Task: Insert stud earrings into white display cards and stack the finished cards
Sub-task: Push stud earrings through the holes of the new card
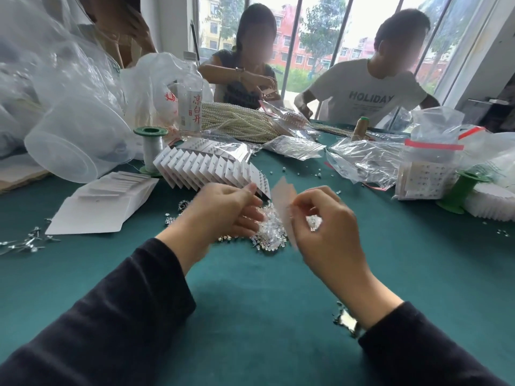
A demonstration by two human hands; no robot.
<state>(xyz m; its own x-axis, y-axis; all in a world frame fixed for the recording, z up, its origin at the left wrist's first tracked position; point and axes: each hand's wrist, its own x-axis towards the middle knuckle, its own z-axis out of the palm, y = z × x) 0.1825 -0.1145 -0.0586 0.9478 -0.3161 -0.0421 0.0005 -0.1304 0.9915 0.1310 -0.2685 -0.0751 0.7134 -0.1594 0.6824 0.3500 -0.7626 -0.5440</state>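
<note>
While the right hand (326, 218) pinches a card (282, 201) near its lower part, holding it tilted above the table (250, 288), the left hand (223, 213) hangs with curled fingers over the studs (270, 229). Blur hides its tips, so I cannot tell whether it grasps a stud or nothing. The card sits between the two hands, just above the pile. It looks bare, though blur leaves that unsure. Finished cards (211, 168) lean in an overlapping row just behind the left hand, and blank cards (106, 201) lie flat further left.

The step in hand is probably seating a stud, and several things could go wrong:
- A stud this small may slip from the fingertips and be lost in the pile or roll across the cloth.
- A post pushed off its hole could crease the thin card, which is gripped at one spot only.
- The left knuckles are near the leaning row, and a nudge could topple it.
- The right sleeve (418, 344) lies beside a shiny cluster (345, 319) and could sweep it away
</note>
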